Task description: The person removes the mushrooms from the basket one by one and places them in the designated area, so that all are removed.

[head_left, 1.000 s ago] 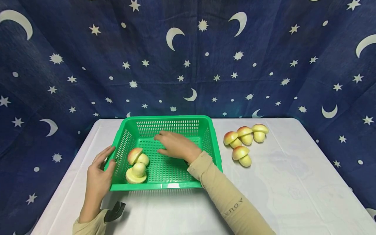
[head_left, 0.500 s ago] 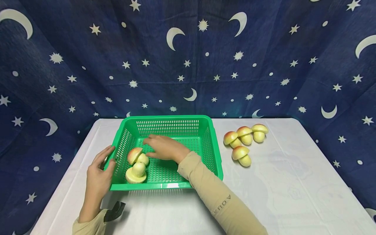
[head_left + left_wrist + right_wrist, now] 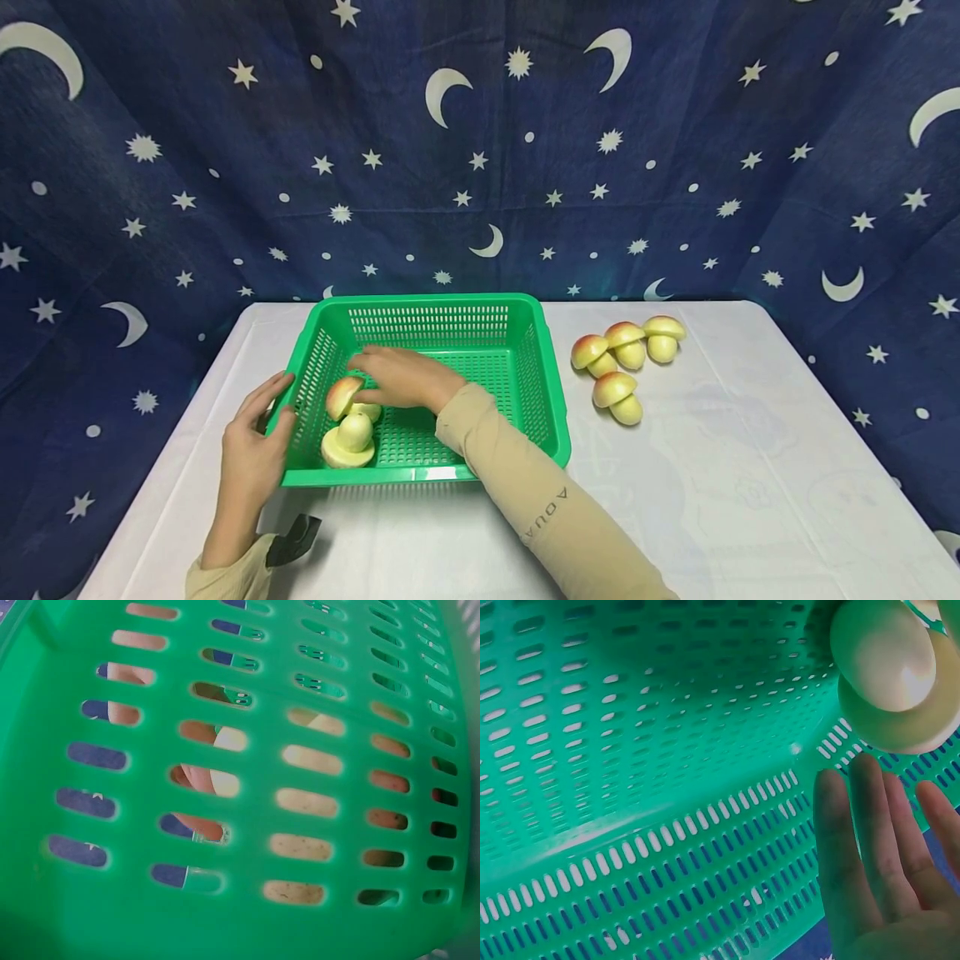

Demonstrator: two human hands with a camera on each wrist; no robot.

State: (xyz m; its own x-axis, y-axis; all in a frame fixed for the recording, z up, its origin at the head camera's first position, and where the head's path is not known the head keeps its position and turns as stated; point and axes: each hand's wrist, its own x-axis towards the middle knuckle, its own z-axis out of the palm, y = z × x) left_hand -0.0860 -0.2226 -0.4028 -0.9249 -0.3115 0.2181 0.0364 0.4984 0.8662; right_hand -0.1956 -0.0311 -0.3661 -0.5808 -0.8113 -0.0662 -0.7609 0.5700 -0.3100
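Observation:
Inside the green basket point(image 3: 431, 475), my right hand point(image 3: 401, 377) reaches palm-down over a red-capped toy mushroom point(image 3: 343, 397) at the left side. Its thumb overlaps the stem in the head view. Seen from the right wrist, the hand point(image 3: 900, 877) has spread fingers just below a pale mushroom point(image 3: 881, 656), gripping nothing. A second mushroom point(image 3: 349, 442) stands stem-up, nearer the front left corner. My left hand point(image 3: 255, 442) holds the basket's left rim with thumb and fingers. The left wrist view shows the slotted basket wall point(image 3: 150, 930), with pale shapes behind it.
Several toy mushrooms point(image 3: 628, 343) lie grouped on the white table point(image 3: 720, 500) right of the basket, one point(image 3: 618, 398) in front of the others. A dark blue curtain point(image 3: 390, 100) with moons and stars hangs behind. A black band point(image 3: 294, 542) is at the left cuff.
My right hand has moved left across the basket, from its middle to the red-capped mushroom. The left hand, the basket and the mushrooms have stayed in place.

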